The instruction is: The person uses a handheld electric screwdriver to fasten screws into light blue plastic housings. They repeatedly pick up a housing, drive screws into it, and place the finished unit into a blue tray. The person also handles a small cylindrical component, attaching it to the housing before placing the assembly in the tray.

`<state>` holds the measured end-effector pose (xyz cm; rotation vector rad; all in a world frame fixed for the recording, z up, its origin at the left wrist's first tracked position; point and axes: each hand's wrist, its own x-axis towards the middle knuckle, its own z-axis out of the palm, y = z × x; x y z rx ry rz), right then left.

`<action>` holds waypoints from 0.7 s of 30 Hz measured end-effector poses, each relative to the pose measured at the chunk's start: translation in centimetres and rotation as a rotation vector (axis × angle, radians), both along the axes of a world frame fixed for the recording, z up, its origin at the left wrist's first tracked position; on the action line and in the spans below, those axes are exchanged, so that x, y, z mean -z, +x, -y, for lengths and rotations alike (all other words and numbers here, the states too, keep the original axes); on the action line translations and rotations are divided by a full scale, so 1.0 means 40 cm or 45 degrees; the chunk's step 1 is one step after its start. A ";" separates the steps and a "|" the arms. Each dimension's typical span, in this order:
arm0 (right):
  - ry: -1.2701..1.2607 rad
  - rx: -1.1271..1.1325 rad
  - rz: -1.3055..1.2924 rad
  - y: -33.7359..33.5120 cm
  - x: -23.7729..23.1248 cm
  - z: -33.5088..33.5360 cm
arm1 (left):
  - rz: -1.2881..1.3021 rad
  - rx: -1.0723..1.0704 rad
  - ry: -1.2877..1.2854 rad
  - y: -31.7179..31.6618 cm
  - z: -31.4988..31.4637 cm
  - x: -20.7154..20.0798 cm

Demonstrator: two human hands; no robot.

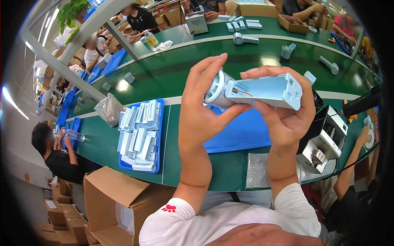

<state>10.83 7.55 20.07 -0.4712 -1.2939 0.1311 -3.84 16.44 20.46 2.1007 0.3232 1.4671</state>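
A light blue handheld fan [262,91] is held up above the bench between both of my hands. Its handle shell lies open toward me, and thin coloured wires show inside near the round fan head. My left hand [196,108] is wrapped round the fan head, thumb along the underside. At the handle's far end, my right hand [289,123] grips the shell between fingers and thumb. Beneath the hands lies a blue tray [240,133], partly hidden by them. To the left, another blue tray [161,123] holds several light blue handle covers [141,129].
A black and white bench device [324,139] stands at right beside bubble wrap [257,171]. A plastic bag [109,110] sits left, an open cardboard box [113,190] below. Fan parts [287,51] dot the green belt [172,65]. Several co-workers sit around.
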 end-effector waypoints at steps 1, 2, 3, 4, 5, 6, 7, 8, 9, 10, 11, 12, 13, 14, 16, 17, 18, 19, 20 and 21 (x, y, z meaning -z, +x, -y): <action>0.022 0.006 0.015 0.000 0.002 -0.004 | 0.014 -0.047 0.033 0.005 0.003 0.000; 0.029 0.018 0.023 -0.002 0.003 -0.005 | 0.029 -0.093 0.065 0.011 0.005 0.002; 0.037 0.027 0.031 -0.005 0.004 -0.006 | 0.062 -0.129 0.090 0.017 0.007 0.004; 0.028 0.041 0.031 -0.010 0.003 -0.006 | 0.095 -0.165 0.114 0.026 0.005 0.008; 0.030 0.061 0.049 -0.013 0.003 -0.008 | 0.128 -0.200 0.139 0.035 0.002 0.012; 0.033 0.080 0.070 -0.017 0.002 -0.009 | 0.159 -0.233 0.176 0.043 -0.004 0.016; 0.047 0.104 0.108 -0.020 0.001 -0.012 | 0.190 -0.267 0.214 0.051 -0.013 0.021; 0.050 0.130 0.126 -0.021 0.001 -0.015 | 0.221 -0.301 0.252 0.057 -0.025 0.025; 0.053 0.161 0.145 -0.020 0.002 -0.018 | 0.244 -0.292 0.295 0.062 -0.037 0.031; 0.045 0.193 0.144 -0.019 0.003 -0.024 | 0.268 -0.284 0.340 0.066 -0.048 0.035; 0.042 0.197 0.141 -0.018 0.005 -0.027 | 0.291 -0.276 0.384 0.068 -0.056 0.040; 0.041 0.201 0.137 -0.018 0.006 -0.031 | 0.304 -0.258 0.389 0.069 -0.060 0.042; 0.045 0.177 0.129 -0.019 0.007 -0.034 | 0.316 -0.241 0.395 0.070 -0.063 0.043; 0.045 0.167 0.140 -0.019 0.006 -0.036 | 0.329 -0.223 0.400 0.070 -0.066 0.043; 0.033 0.160 0.180 -0.015 0.008 -0.032 | 0.337 -0.208 0.392 0.072 -0.067 0.044; 0.032 0.172 0.199 -0.013 0.007 -0.031 | 0.341 -0.200 0.388 0.071 -0.067 0.044; 0.028 0.185 0.219 -0.010 0.005 -0.025 | 0.269 -0.158 0.375 0.066 -0.067 0.043; 0.031 0.206 0.228 -0.007 0.002 -0.022 | 0.197 -0.116 0.362 0.056 -0.070 0.040; 0.033 0.227 0.237 -0.003 -0.002 -0.021 | 0.124 -0.073 0.348 0.046 -0.073 0.036; -0.025 0.174 0.172 -0.002 -0.003 -0.022 | 0.089 0.011 0.283 0.039 -0.069 0.037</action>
